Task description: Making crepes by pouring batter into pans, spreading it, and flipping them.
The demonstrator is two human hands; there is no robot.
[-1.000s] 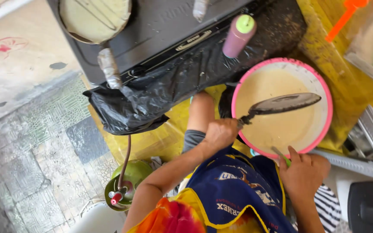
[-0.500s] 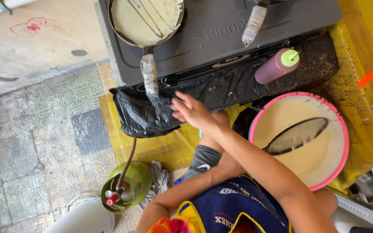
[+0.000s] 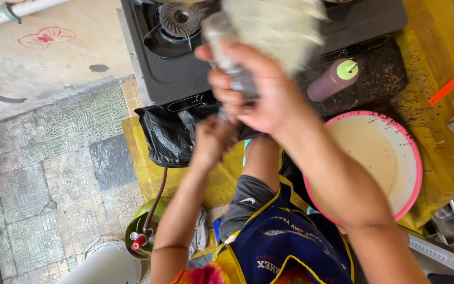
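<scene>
Right hand [image 3: 261, 100] — fingers clamped on wrapped pan handle [image 3: 227, 50], frame centre-top. Handle's long axis runs upper-left to lower-right; blurred pan [image 3: 277, 26] lifted above stove [image 3: 185, 58]. Left hand [image 3: 211, 139] below — fingers curled together near handle end, grip unclear.

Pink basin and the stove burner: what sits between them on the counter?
In the head view, a purple squeeze bottle with a green cap lies between the pink basin and the stove burner; the right hand, holding a pan handle, also crosses that stretch.

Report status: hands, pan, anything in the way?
Right hand gripping the pan handle, pan lifted and blurred. Left hand just below the handle, grip unclear. Burner bare; pink batter bowl alongside.
</scene>
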